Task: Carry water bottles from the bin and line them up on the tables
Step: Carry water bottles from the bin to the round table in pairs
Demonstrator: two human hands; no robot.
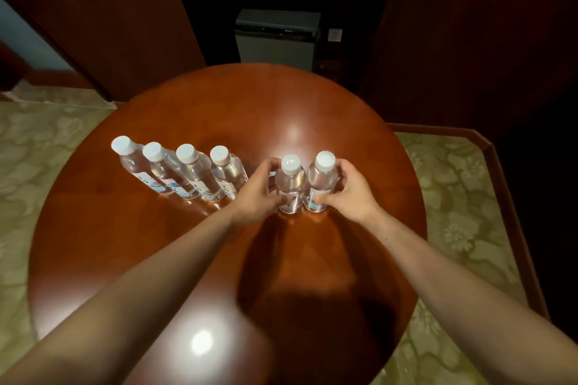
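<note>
Four water bottles [194,172] stand upright and close together in a row across the left-centre of the round desk [219,103]. Just right of centre, the left hand [259,194] grips a fifth bottle [291,184] and the right hand [350,194] a sixth bottle [322,181], curled fingers [342,166] wrapped round each body. The pair touch, with their bases apparently on the desk. Holding both at once probably steadies them for nudging left into the gap, which would continue the line.

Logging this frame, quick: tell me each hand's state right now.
Left hand: grips the fifth bottle from the left.
Right hand: grips the rightmost bottle.
</note>
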